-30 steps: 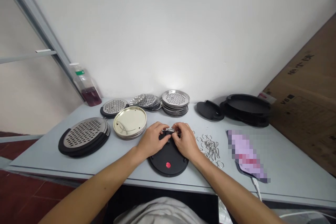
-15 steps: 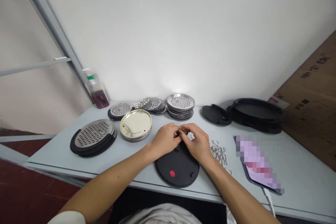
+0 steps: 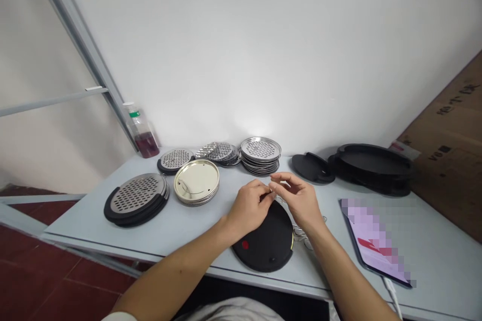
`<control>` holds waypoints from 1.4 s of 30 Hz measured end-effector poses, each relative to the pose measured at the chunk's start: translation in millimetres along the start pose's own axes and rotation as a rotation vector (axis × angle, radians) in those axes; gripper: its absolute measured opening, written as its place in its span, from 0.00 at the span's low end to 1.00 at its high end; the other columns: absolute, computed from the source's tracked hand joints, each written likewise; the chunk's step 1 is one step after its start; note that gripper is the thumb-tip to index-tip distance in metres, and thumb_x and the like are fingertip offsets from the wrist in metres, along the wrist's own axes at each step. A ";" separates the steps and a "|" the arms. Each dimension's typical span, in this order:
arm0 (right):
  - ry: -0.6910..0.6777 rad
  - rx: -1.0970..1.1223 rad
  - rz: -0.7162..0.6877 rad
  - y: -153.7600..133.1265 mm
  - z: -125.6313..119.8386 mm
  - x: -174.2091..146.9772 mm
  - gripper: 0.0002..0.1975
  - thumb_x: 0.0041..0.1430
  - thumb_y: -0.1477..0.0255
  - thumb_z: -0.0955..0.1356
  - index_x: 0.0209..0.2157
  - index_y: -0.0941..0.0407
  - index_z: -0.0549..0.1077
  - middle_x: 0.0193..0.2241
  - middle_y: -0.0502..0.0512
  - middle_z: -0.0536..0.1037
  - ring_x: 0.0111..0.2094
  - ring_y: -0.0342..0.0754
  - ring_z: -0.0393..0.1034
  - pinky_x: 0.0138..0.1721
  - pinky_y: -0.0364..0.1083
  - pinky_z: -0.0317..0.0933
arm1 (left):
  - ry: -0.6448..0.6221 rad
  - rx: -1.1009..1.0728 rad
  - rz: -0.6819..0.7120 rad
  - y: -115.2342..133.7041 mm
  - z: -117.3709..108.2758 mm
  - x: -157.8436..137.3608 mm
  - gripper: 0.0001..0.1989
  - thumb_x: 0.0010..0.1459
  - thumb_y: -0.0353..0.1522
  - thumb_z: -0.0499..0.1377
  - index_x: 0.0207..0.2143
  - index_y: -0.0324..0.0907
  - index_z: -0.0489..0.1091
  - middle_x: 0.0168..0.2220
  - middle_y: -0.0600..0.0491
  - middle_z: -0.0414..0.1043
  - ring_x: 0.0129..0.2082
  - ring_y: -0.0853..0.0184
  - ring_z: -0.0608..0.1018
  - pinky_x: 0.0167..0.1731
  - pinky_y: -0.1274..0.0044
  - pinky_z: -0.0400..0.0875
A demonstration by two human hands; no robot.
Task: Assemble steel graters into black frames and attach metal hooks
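Note:
A black round plate (image 3: 263, 248) with a red dot and a small dark peg lies near the table's front edge, a thin yellow strip showing along its right rim. Over its far edge, my left hand (image 3: 250, 208) is closed, thumb and fingertips pressed together. My right hand (image 3: 299, 200) meets it there, thumb and index finger pinching close to the left fingertips. Whatever small piece sits between the fingers is too small to make out. Bent metal wire hooks (image 3: 300, 232) lie beside the plate, partly covered by my right hand.
On the left are black-rimmed grater discs (image 3: 137, 194) and stacked gold-coloured lids (image 3: 198, 180). Perforated metal discs (image 3: 260, 149) stand stacked by the wall, near a bottle (image 3: 145, 143). To the right are black round parts (image 3: 372, 160), a phone (image 3: 376, 246) with a cable, and a carton (image 3: 448, 135).
Both hands have shifted right along the plate's far edge, and the right fingers have lifted and straightened somewhat. The plate sits slightly turned, with the yellow strip now visible.

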State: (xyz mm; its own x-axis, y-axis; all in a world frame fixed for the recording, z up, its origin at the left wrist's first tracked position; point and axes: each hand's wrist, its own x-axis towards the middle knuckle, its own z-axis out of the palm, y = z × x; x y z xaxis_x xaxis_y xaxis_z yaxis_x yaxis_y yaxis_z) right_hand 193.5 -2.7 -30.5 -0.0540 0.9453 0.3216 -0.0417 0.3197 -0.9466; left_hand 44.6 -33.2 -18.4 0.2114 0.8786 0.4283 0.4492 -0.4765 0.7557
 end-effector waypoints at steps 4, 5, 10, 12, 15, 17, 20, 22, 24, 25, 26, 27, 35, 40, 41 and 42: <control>-0.092 0.279 0.073 -2.0 -0.4 3.2 0.19 0.59 0.55 0.67 0.43 0.53 0.78 0.41 0.57 0.77 0.47 0.54 0.69 0.48 0.51 0.64 | 0.023 -0.131 -0.040 17.5 -11.0 1.0 0.12 0.64 0.32 0.53 0.29 0.40 0.73 0.32 0.52 0.72 0.36 0.66 0.74 0.40 0.76 0.66; -0.149 0.338 0.101 -3.1 0.0 3.3 0.22 0.60 0.52 0.65 0.45 0.52 0.77 0.41 0.58 0.77 0.48 0.54 0.69 0.48 0.52 0.64 | 0.024 -0.209 -0.070 21.8 -14.3 2.5 0.12 0.64 0.32 0.53 0.31 0.40 0.73 0.33 0.52 0.73 0.37 0.66 0.74 0.41 0.76 0.66; -0.299 0.256 0.200 -4.7 -1.2 1.6 0.25 0.58 0.54 0.68 0.54 0.52 0.71 0.41 0.57 0.78 0.44 0.53 0.72 0.48 0.51 0.63 | 0.030 -0.669 -0.374 14.1 -28.2 17.2 0.12 0.62 0.36 0.55 0.33 0.38 0.74 0.31 0.52 0.75 0.33 0.67 0.76 0.37 0.77 0.68; -0.320 0.107 0.218 -3.8 -2.9 1.0 0.26 0.56 0.59 0.72 0.54 0.52 0.70 0.35 0.53 0.78 0.38 0.50 0.72 0.41 0.48 0.64 | 0.001 -0.779 -0.530 -1.6 -32.6 23.3 0.12 0.58 0.39 0.59 0.34 0.38 0.75 0.29 0.53 0.75 0.30 0.68 0.76 0.35 0.77 0.68; -0.341 -0.014 0.232 -3.7 -4.1 0.7 0.27 0.53 0.61 0.73 0.54 0.53 0.69 0.27 0.48 0.73 0.29 0.46 0.69 0.30 0.44 0.61 | -0.108 -0.856 -0.669 -23.0 -37.3 29.6 0.16 0.53 0.40 0.64 0.36 0.36 0.76 0.29 0.50 0.76 0.29 0.66 0.77 0.34 0.75 0.69; -0.330 -0.022 0.238 -4.2 -3.7 1.0 0.28 0.52 0.60 0.74 0.53 0.53 0.69 0.25 0.46 0.71 0.24 0.43 0.66 0.25 0.43 0.58 | -0.173 -0.847 -0.682 -29.9 -39.2 31.6 0.17 0.52 0.41 0.65 0.36 0.35 0.76 0.29 0.49 0.76 0.28 0.65 0.77 0.32 0.74 0.70; -0.295 -0.020 0.249 -2.8 -1.6 1.9 0.27 0.52 0.58 0.73 0.52 0.54 0.71 0.23 0.45 0.70 0.20 0.40 0.61 0.21 0.41 0.54 | -0.200 -0.797 -0.662 -32.2 -40.5 33.4 0.17 0.52 0.42 0.65 0.35 0.37 0.76 0.28 0.50 0.76 0.26 0.66 0.76 0.30 0.75 0.69; -0.246 -0.032 0.252 0.8 0.4 2.5 0.26 0.52 0.57 0.73 0.49 0.56 0.72 0.22 0.46 0.69 0.20 0.40 0.59 0.21 0.41 0.52 | -0.181 -0.734 -0.641 -33.4 -40.1 35.1 0.17 0.52 0.44 0.65 0.34 0.37 0.77 0.28 0.51 0.76 0.27 0.66 0.75 0.30 0.76 0.68; -0.184 -0.053 0.242 5.9 2.2 3.3 0.25 0.52 0.56 0.72 0.47 0.56 0.74 0.20 0.45 0.67 0.20 0.40 0.58 0.21 0.41 0.50 | -0.141 -0.662 -0.627 -36.1 -39.1 36.3 0.18 0.52 0.44 0.64 0.34 0.37 0.77 0.29 0.50 0.76 0.29 0.65 0.76 0.32 0.75 0.68; -0.149 -0.065 0.232 8.4 2.9 3.7 0.24 0.52 0.56 0.72 0.46 0.56 0.74 0.19 0.44 0.65 0.20 0.40 0.56 0.21 0.41 0.49 | -0.116 -0.631 -0.621 -37.5 -38.9 36.0 0.18 0.53 0.44 0.64 0.35 0.37 0.77 0.31 0.49 0.77 0.32 0.63 0.77 0.34 0.74 0.68; -0.111 -0.079 0.217 10.8 3.3 4.3 0.23 0.52 0.55 0.72 0.45 0.55 0.74 0.18 0.43 0.64 0.19 0.40 0.54 0.21 0.41 0.48 | -0.091 -0.607 -0.615 -38.7 -39.1 34.5 0.19 0.53 0.44 0.64 0.37 0.38 0.77 0.34 0.48 0.78 0.35 0.62 0.77 0.37 0.73 0.69; -0.071 -0.094 0.201 12.9 3.5 4.9 0.22 0.53 0.55 0.71 0.44 0.55 0.74 0.17 0.42 0.62 0.18 0.40 0.52 0.20 0.41 0.48 | -0.064 -0.590 -0.605 -39.5 -39.7 31.4 0.20 0.54 0.44 0.63 0.41 0.38 0.76 0.38 0.47 0.78 0.40 0.60 0.77 0.40 0.72 0.69; 0.091 -0.028 0.207 26.9 5.7 6.6 0.20 0.52 0.54 0.71 0.35 0.57 0.77 0.19 0.47 0.71 0.20 0.43 0.60 0.23 0.43 0.54 | -0.198 -0.399 -0.374 -40.2 -53.2 -32.0 0.49 0.46 0.41 0.70 0.66 0.48 0.51 0.63 0.44 0.61 0.61 0.53 0.65 0.58 0.64 0.61; 0.088 0.049 0.227 31.7 7.9 4.8 0.20 0.49 0.55 0.73 0.35 0.57 0.79 0.30 0.56 0.81 0.32 0.50 0.72 0.36 0.48 0.63 | -0.345 -0.308 -0.347 -42.8 -56.5 -47.5 0.70 0.34 0.31 0.75 0.69 0.52 0.31 0.67 0.43 0.52 0.65 0.51 0.60 0.63 0.60 0.53; 0.077 0.049 0.216 30.7 8.4 4.0 0.20 0.50 0.55 0.73 0.35 0.57 0.80 0.32 0.56 0.81 0.33 0.51 0.73 0.37 0.48 0.64 | -0.336 -0.279 -0.333 -42.9 -56.6 -47.4 0.70 0.34 0.31 0.75 0.69 0.52 0.31 0.67 0.43 0.52 0.65 0.51 0.59 0.63 0.60 0.51; 0.063 0.045 0.201 29.1 9.2 2.9 0.19 0.50 0.56 0.73 0.36 0.57 0.80 0.34 0.57 0.82 0.35 0.52 0.73 0.39 0.49 0.64 | -0.322 -0.259 -0.319 -43.0 -56.5 -46.9 0.69 0.34 0.31 0.75 0.69 0.51 0.31 0.67 0.43 0.51 0.65 0.51 0.59 0.64 0.60 0.50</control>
State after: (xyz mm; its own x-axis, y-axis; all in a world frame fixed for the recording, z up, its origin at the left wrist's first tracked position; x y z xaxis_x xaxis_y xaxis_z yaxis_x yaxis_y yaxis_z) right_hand 183.0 8.8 -56.9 -0.0034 0.9924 0.1229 -0.0810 0.1223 -0.9892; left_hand -33.7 -55.8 -43.1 0.3732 0.9276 0.0135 0.3143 -0.1401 0.9389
